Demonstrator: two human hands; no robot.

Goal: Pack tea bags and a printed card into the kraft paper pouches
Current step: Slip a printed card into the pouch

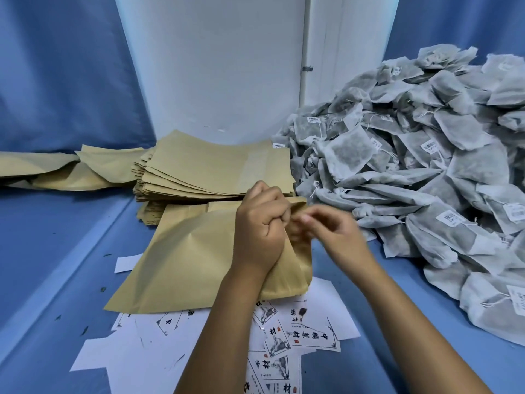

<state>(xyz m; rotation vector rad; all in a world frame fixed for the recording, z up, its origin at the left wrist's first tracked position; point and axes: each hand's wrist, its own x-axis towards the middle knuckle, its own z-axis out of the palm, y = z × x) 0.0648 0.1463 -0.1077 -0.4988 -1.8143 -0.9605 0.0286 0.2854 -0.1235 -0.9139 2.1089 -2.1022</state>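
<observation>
While the left hand (262, 223) grips the kraft pouch's (181, 260) mouth, the blurred right hand (326, 228) pinches its rim, tea bags (412, 172) heaped beyond the right hand.

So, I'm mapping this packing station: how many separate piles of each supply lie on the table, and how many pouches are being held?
tea bag heap: 1
kraft pouch stack: 1
loose kraft pouches, far-left group: 1
printed card spread: 1
held pouch, gripped by the left hand: 1
Total: 5
</observation>
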